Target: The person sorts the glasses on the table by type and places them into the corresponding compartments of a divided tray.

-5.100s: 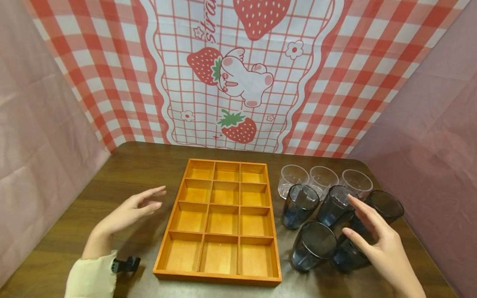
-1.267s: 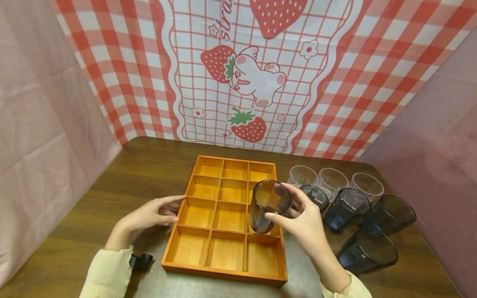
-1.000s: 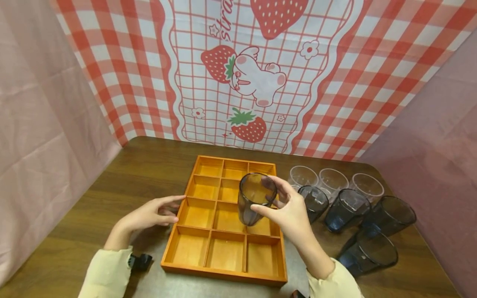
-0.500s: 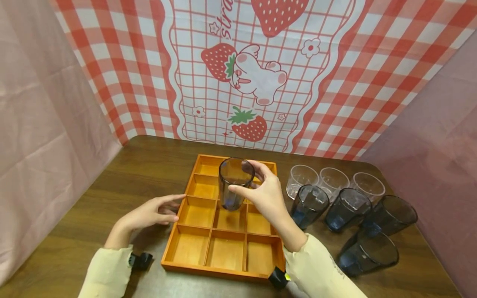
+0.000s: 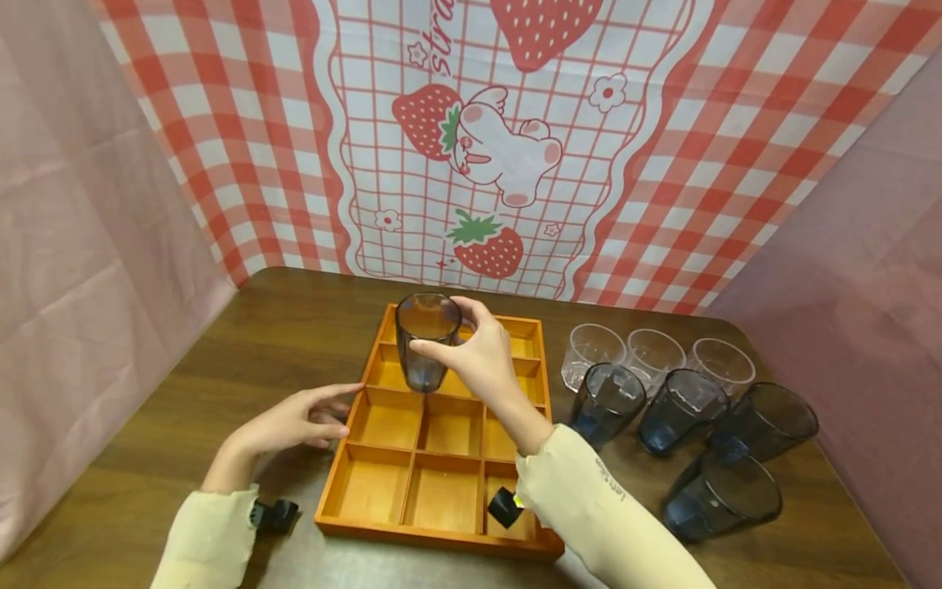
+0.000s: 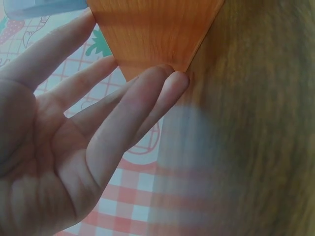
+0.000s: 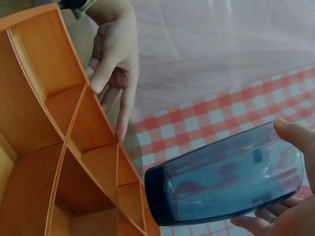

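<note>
My right hand [image 5: 482, 352] grips a dark, see-through drinking glass [image 5: 427, 348] near its rim, thumb on one side and fingers on the other. The glass hangs over the far left part of an orange wooden tray [image 5: 440, 546] split into square compartments. In the right wrist view the glass [image 7: 221, 177] shows its thick dark base toward the tray's edge [image 7: 106, 115]. My left hand [image 5: 294, 421] rests with extended fingertips at the tray's left side. The left wrist view shows the fingers [image 6: 125, 115] touching the wooden side wall [image 6: 157, 34].
Right of the tray stand several dark glasses [image 5: 680, 413], with three clear glasses [image 5: 594, 352] in a row behind them. A checked strawberry cloth [image 5: 486, 164] rises behind the brown table [image 5: 294, 343]. Pink cloth [image 5: 96, 204] hangs at the left.
My right hand took one dark glass from the group at the right and carried it left and away over the tray. My left hand moved in to the tray's left side and stays there.
</note>
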Demonstrator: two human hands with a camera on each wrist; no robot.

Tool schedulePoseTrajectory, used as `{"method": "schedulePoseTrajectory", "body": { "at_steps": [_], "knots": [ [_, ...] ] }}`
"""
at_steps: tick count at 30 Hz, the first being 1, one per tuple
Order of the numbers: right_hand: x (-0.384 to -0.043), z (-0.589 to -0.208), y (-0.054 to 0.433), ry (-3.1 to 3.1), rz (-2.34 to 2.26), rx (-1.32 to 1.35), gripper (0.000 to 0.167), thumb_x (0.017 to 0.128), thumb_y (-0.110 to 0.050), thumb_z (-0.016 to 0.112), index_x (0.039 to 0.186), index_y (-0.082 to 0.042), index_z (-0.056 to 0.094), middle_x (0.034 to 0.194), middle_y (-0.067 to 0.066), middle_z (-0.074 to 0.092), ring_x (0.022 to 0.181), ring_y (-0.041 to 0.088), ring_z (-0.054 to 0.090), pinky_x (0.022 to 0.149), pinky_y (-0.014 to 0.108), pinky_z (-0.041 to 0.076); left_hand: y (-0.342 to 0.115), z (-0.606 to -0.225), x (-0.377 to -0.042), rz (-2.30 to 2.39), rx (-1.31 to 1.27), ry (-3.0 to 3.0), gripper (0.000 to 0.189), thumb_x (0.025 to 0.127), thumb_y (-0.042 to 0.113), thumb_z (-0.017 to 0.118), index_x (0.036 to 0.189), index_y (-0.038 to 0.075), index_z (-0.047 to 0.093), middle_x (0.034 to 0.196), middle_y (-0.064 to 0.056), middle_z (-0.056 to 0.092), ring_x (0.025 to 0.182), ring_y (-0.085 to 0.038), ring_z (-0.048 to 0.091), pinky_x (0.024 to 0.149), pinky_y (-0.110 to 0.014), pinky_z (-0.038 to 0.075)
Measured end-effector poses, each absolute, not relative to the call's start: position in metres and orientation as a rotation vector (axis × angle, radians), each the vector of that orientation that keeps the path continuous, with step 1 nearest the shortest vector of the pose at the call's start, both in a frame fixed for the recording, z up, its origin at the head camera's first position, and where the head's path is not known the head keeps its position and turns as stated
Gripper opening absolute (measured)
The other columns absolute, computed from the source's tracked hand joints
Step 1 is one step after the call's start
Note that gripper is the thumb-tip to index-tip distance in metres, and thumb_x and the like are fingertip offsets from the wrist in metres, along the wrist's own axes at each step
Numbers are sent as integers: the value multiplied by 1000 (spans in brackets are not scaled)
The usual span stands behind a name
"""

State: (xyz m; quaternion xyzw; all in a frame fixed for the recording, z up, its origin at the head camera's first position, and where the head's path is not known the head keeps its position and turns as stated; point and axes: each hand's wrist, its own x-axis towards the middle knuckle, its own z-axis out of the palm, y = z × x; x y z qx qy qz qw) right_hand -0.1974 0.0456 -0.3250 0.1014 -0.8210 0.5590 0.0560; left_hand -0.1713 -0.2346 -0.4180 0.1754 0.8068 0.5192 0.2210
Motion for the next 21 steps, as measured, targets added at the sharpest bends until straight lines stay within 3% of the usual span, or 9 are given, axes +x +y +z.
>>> {"method": "schedulePoseTrajectory", "body": {
  "at_steps": [21],
  "knots": [
    [-221, -344, 12, -2524, 1609, 304, 80, 71, -36, 87, 136, -10, 51, 127, 10, 61, 114, 25, 58, 92, 42, 53, -234, -417, -173, 1413, 463, 2230, 70, 94, 21, 64, 152, 4, 28, 134, -38, 47, 104, -31, 65, 80, -42, 59]
  ]
}}
